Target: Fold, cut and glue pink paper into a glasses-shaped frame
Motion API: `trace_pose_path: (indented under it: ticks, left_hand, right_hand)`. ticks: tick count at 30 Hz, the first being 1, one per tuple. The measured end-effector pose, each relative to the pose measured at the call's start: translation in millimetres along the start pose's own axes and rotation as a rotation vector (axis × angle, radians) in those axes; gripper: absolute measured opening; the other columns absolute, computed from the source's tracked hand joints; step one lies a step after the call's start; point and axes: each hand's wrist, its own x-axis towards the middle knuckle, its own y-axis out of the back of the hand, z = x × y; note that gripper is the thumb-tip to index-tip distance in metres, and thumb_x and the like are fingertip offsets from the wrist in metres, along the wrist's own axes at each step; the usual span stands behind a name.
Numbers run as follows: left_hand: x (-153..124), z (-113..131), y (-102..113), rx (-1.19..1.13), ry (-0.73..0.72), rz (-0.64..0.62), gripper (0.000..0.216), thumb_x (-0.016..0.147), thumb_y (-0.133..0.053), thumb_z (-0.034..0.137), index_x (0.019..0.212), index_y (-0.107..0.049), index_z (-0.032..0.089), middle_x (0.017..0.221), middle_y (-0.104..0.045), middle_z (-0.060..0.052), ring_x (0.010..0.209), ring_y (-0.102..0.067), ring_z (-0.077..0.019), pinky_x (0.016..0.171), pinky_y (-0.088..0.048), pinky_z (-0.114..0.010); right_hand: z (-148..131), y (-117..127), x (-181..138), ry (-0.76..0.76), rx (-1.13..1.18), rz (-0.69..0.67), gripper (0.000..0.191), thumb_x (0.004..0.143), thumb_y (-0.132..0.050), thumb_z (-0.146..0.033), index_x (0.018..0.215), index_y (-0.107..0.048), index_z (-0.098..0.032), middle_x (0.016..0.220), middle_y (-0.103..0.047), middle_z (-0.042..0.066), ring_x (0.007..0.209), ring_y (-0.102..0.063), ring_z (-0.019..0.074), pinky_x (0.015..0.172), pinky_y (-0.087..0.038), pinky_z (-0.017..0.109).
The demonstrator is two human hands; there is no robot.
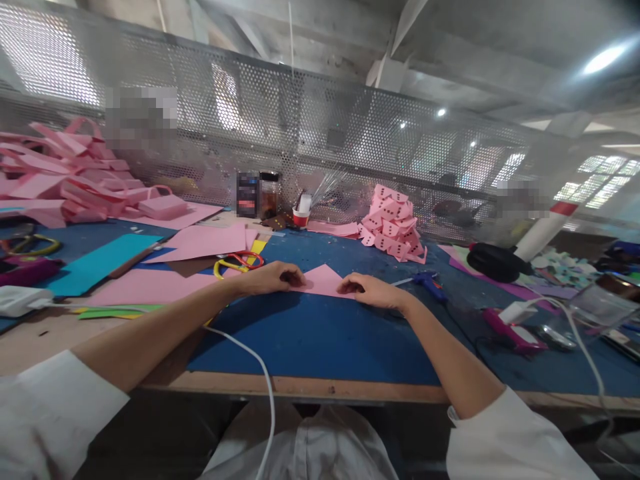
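Observation:
A piece of pink paper (325, 281) with a pointed top lies on the blue mat (320, 347) between my two hands. My left hand (273, 278) grips its left end, thumb and fingers closed together. At the right end, my right hand (376, 291) pinches the paper in the same way. Just behind my left wrist are scissors (237, 262) with yellow and red handles. A blue glue gun (429, 285) lies to the right of my right hand.
Pink paper bags (75, 177) are heaped at the back left, near a turquoise sheet (107, 260). Dotted pink pieces (393, 227) are stacked at the back. A white cable (267, 380) hangs over the front edge. A magenta power strip (513, 331) lies on the right.

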Motion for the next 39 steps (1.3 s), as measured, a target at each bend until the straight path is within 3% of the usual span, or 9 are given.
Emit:
trace_pose_path:
  ticks: [9,19,30,39]
  left_hand:
    - [2,-1,-7,0.024,0.010,0.067,0.027,0.076,-0.057,0.020,0.101,-0.065,0.016,0.101,-0.070,-0.004,0.093,-0.063,-0.0178,0.081,-0.045,-0.025]
    - [1,-4,3,0.020,-0.037,-0.003,0.039,0.070,-0.051,0.008,0.105,-0.065,0.016,0.106,-0.069,-0.004,0.096,-0.061,-0.0165,0.084,-0.044,-0.025]
    - [0,-6,6,0.054,0.010,-0.005,0.037,0.068,-0.048,0.009,0.101,-0.066,0.016,0.098,-0.069,-0.003,0.089,-0.062,-0.0167,0.079,-0.045,-0.023]
    - [1,-7,9,0.034,-0.005,-0.043,0.049,0.060,-0.041,0.003,0.101,-0.065,0.015,0.098,-0.069,-0.003,0.089,-0.062,-0.0156,0.079,-0.046,-0.023]
  right_hand:
    - [2,-4,3,-0.008,-0.014,0.042,0.042,0.071,-0.045,0.002,0.105,-0.063,-0.016,0.110,-0.065,0.007,0.099,-0.060,0.0166,0.093,-0.044,0.033]
    - [6,-1,2,0.004,0.002,0.011,0.051,0.066,-0.042,0.006,0.106,-0.063,-0.017,0.111,-0.065,0.006,0.101,-0.061,0.0152,0.093,-0.044,0.030]
    - [7,-1,1,-0.008,-0.011,0.041,0.043,0.070,-0.043,0.004,0.103,-0.064,-0.017,0.108,-0.065,0.007,0.097,-0.060,0.0162,0.090,-0.044,0.032]
    - [12,2,1,-0.002,0.002,0.012,0.050,0.065,-0.043,0.006,0.104,-0.064,-0.017,0.109,-0.065,0.006,0.096,-0.059,0.0155,0.090,-0.044,0.031]
